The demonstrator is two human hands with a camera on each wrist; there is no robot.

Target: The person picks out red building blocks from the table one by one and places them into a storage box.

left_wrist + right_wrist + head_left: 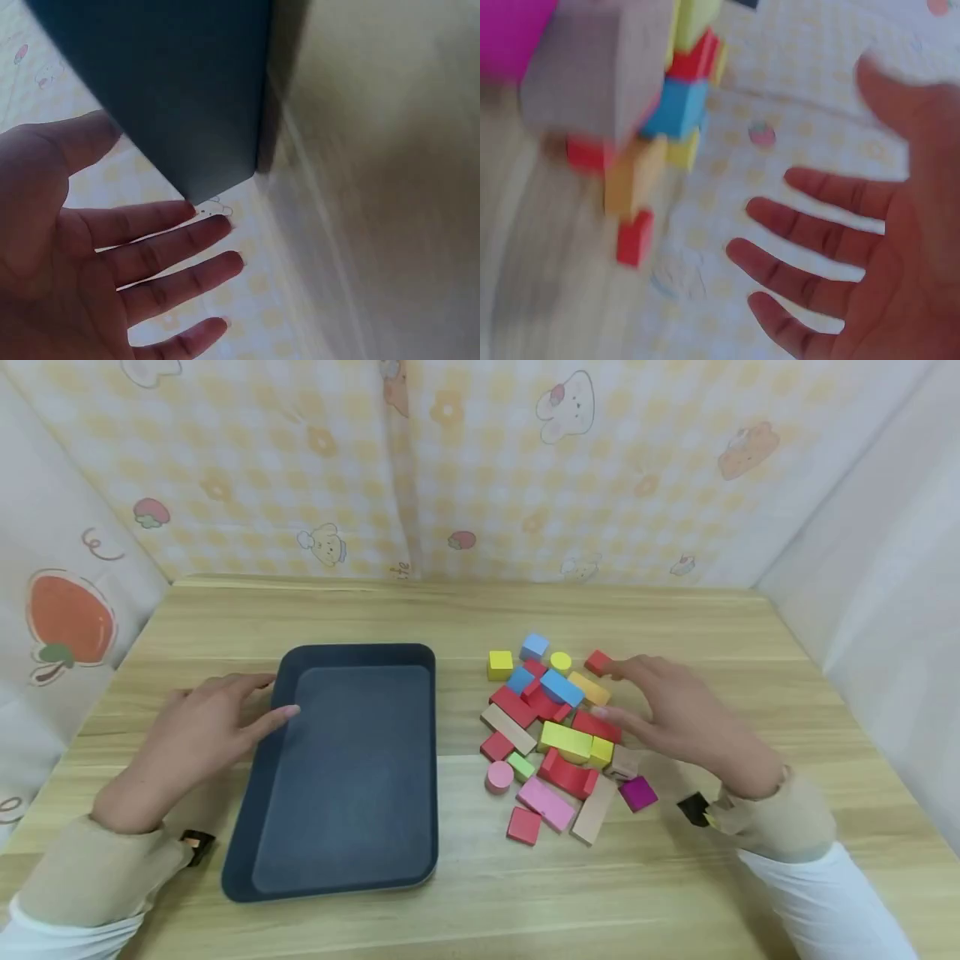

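A dark rectangular tray (345, 777) lies on the table with nothing in it. My left hand (198, 727) is at its left side, the thumb reaching over the rim and the fingers extended outside. In the left wrist view those fingers (172, 244) are spread beside the tray's wall (187, 97). To the tray's right lies a loose pile of coloured blocks (566, 741). My right hand (678, 718) hovers at the pile's right edge, thumb and fingers apart, near a small red block (597, 662). The right wrist view shows its fingers (802, 281) extended, holding nothing.
The wooden table (480, 918) meets a patterned cloth backdrop (480, 468) at its far edge. White cloth hangs along the left and right sides. A magenta block (638, 794) and a red square block (523, 826) lie at the pile's near edge.
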